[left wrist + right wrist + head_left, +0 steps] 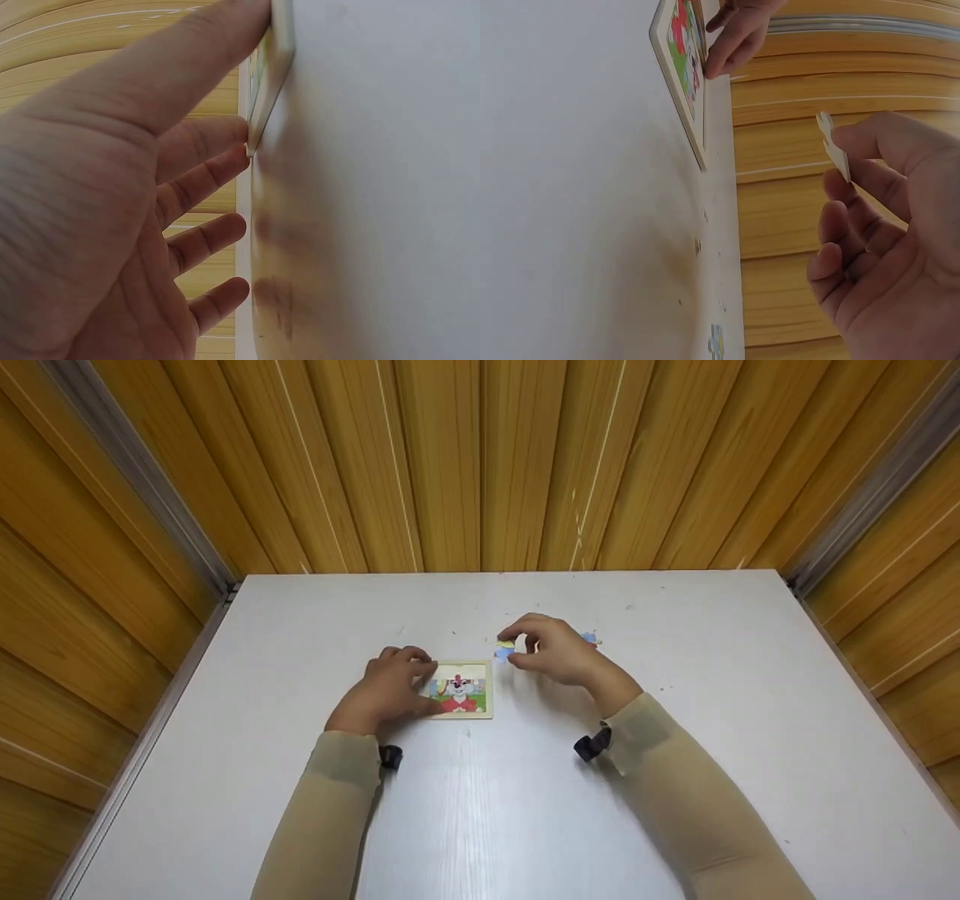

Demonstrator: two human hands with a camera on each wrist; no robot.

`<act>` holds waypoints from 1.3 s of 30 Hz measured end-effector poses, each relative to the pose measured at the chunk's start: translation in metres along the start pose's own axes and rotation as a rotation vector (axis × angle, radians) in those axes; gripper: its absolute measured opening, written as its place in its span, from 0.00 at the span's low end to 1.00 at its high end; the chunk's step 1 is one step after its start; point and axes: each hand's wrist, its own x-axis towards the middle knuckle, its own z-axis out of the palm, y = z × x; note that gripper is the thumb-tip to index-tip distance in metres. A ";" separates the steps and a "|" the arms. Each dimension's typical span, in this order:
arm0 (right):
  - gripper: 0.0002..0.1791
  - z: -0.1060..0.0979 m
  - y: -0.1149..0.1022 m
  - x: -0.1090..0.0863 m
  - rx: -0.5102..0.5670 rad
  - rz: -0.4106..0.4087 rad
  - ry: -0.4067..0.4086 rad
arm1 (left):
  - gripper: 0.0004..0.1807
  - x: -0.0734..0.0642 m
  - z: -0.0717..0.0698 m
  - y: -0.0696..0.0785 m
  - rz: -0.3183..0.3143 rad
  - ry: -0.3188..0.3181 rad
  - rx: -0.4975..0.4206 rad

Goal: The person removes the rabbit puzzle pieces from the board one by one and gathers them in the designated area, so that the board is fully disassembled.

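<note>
A small wooden jigsaw puzzle tray (490, 694) lies on the white table, showing a cartoon animal in red. Pale bare backing shows along the upper part of its picture. My left hand (394, 686) rests over the tray's left side, thumb on the lower part and index finger at the top edge. In the left wrist view its other fingers (217, 232) stretch out relaxed past the tray. To the right of the tray, my right hand (555, 649) pinches a blue-and-yellow puzzle piece (504, 650) between thumb and fingers, raised above the table. The right wrist view shows this piece (836, 154) edge-on.
Beyond the right hand, more puzzle pieces (590, 638) lie on the table, partly hidden by that hand. Small specks dot the white tabletop (480, 810). Wood-patterned panels (480, 465) rise at the back and both sides.
</note>
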 end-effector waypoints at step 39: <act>0.21 -0.079 0.104 -0.069 -0.113 0.369 0.226 | 0.42 -0.003 -0.002 0.003 0.060 0.011 0.016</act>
